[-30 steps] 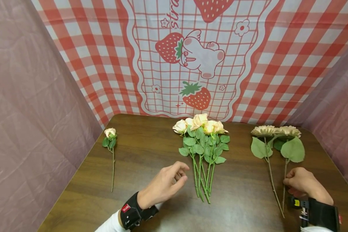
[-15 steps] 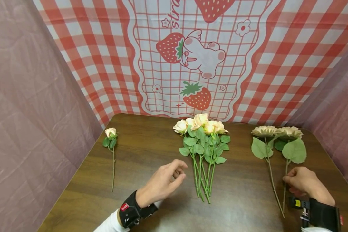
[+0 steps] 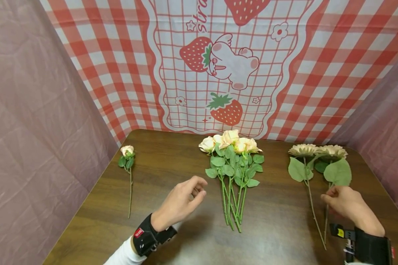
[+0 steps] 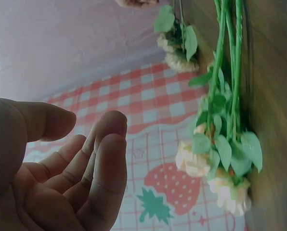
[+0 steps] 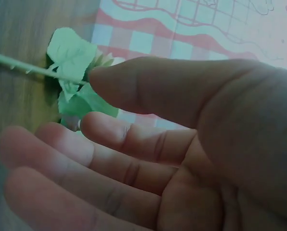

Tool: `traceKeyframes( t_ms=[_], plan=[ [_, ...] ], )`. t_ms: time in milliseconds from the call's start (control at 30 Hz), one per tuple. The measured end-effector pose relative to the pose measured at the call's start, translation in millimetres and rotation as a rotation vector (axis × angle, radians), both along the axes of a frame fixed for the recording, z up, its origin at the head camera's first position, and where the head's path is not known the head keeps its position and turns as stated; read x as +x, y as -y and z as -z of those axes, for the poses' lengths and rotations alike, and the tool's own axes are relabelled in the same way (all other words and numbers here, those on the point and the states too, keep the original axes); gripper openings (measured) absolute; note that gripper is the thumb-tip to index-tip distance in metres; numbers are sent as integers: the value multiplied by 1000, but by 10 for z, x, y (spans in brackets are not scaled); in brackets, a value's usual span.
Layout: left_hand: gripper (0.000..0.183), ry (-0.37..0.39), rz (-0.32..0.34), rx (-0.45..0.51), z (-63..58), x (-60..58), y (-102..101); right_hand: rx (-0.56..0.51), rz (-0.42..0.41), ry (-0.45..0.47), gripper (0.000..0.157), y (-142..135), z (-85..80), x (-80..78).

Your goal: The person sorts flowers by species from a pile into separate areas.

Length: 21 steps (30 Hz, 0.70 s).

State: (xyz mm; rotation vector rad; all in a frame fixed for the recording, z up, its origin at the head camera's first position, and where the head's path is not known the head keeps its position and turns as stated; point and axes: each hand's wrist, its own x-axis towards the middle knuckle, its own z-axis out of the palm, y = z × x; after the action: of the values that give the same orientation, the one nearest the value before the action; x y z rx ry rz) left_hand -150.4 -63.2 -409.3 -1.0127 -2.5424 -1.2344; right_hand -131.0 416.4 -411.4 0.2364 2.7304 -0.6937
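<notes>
My left hand [image 3: 179, 200] hovers over the table, left of a bunch of cream roses [image 3: 230, 165] with green stems. Its fingers are loosely bent, and in the left wrist view nothing lies between the thumb and fingers [image 4: 110, 163]. My right hand [image 3: 349, 206] is above the stem of the right one of two pale, many-petalled flowers [image 3: 302, 150] with broad leaves. In the right wrist view its thumb and fingers [image 5: 134, 163] are spread apart and hold nothing. Part of that stem is hidden behind the hand in the head view.
A single cream rose [image 3: 127, 151] lies at the left of the brown wooden table [image 3: 166, 162]. A red-and-white checked cloth [image 3: 132, 73] with strawberry prints hangs behind it. Pinkish curtains [image 3: 46, 129] stand at both sides.
My right hand has let go of the right flower's stem and risen slightly. My left hand has drawn a little to the left, away from the roses. The flowers stay lying.
</notes>
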Motion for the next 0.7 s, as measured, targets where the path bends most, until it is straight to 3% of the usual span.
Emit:
traceKeyframes(
  t_ms=[200,433,700],
  plan=[
    [14,-15,-70,2,42,-97,69,29,-40,-79,37,84,-8,-22],
    [10,5,-152,5,68,-229,182,29,-88,-152,33,250,4,-57],
    [8,75,-325,-54,37,-420,419,5,-147,-224,32,553,-3,-61]
  ],
)
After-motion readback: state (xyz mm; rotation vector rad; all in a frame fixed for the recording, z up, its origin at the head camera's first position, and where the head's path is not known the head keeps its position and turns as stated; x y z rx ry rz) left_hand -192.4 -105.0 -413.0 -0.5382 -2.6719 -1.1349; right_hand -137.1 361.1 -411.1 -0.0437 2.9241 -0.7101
